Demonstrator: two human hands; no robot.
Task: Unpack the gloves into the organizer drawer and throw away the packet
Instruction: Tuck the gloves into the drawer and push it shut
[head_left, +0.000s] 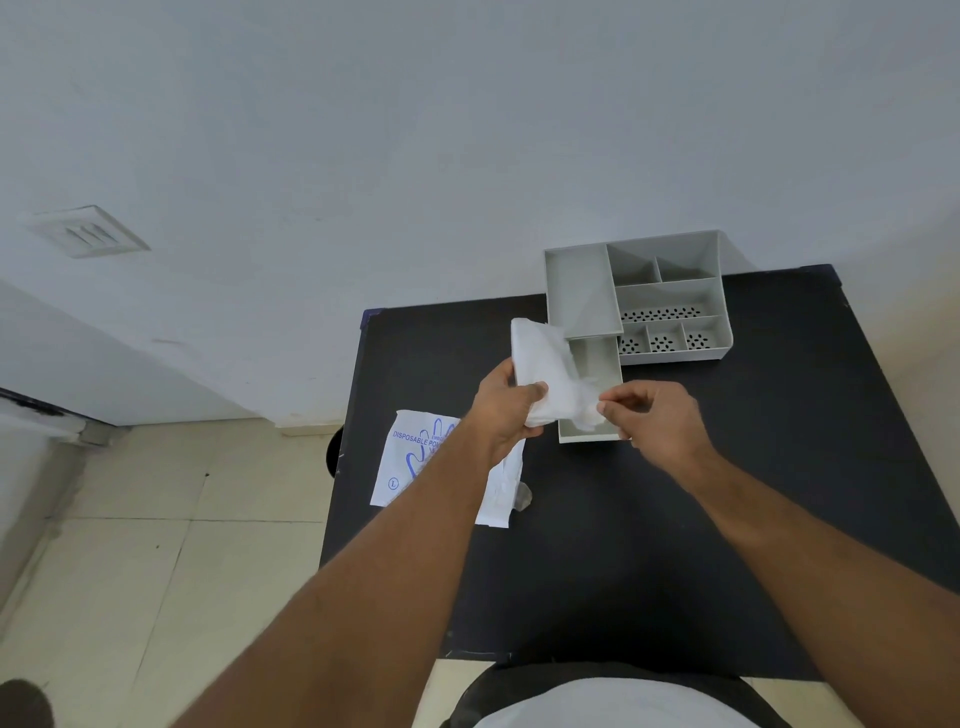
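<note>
Both hands, left (511, 410) and right (657, 415), grip thin white plastic gloves (550, 374) over the open grey organizer drawer (597, 434), apparently ready for loading

We have one wide-angle view from the head, facing forward and steeply down past both forearms onto the black table (727, 519), close to it, with the wall above and floor tiles (156, 545) at left.

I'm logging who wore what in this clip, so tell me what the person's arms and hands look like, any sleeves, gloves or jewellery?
Both forearms are bare right to the frame's edge, with no sleeves in view. The left hand and right hand are ungloved, and no rings, watch or wristbands are visible.
</note>
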